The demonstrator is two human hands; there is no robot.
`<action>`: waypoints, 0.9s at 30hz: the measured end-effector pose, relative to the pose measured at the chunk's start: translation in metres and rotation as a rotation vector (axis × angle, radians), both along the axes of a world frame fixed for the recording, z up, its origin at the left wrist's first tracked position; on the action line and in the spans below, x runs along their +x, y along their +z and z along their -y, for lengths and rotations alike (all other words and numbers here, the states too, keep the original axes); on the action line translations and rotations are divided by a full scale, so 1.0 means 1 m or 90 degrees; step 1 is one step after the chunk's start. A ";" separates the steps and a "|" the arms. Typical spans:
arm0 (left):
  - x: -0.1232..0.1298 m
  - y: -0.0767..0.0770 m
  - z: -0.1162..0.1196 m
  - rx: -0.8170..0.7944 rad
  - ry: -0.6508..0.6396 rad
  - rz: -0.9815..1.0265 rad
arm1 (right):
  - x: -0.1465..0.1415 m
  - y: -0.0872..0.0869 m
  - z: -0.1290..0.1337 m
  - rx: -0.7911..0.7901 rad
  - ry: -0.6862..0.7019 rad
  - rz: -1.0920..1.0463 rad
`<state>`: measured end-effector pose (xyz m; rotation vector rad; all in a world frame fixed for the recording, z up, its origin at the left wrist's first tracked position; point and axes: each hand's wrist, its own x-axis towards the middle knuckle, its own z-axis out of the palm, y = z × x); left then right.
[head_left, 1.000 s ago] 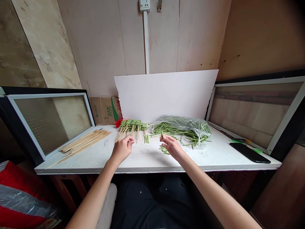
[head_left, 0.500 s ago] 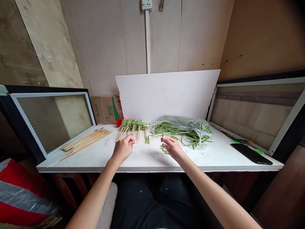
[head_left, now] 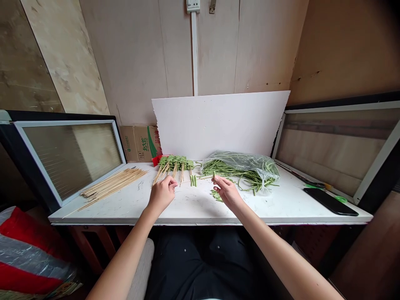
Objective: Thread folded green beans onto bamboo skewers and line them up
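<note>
My left hand (head_left: pixel 163 192) is closed in a pinch on a thin wooden skewer (head_left: pixel 204 178), which stretches right toward my other hand. Short green bean pieces (head_left: pixel 193 180) sit side by side across the skewer, between the two hands. Held upright between the thumb and fingers of my right hand (head_left: pixel 225 187) is another bean piece (head_left: pixel 214 174), close to the skewer's far end. Under that hand, a small pile of cut bean pieces (head_left: pixel 216 195) lies on the white table (head_left: pixel 187 212), partly hidden.
Filled bean skewers (head_left: pixel 175 162) are stacked behind my left hand. Bare skewers (head_left: pixel 114 183) lie at the left. A clear plastic bag of long beans (head_left: pixel 240 166) rests at the back right. A black phone (head_left: pixel 330 201) and green-handled scissors (head_left: pixel 315 184) are at the right edge.
Both hands keep almost the same place and grip. The bean piece in my right hand stands slightly higher above the fingertips.
</note>
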<state>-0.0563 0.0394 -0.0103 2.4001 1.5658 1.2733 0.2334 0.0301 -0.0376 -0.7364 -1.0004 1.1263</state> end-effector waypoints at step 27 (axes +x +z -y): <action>0.002 -0.001 0.003 0.030 -0.028 -0.022 | -0.007 0.004 0.004 0.030 -0.063 0.002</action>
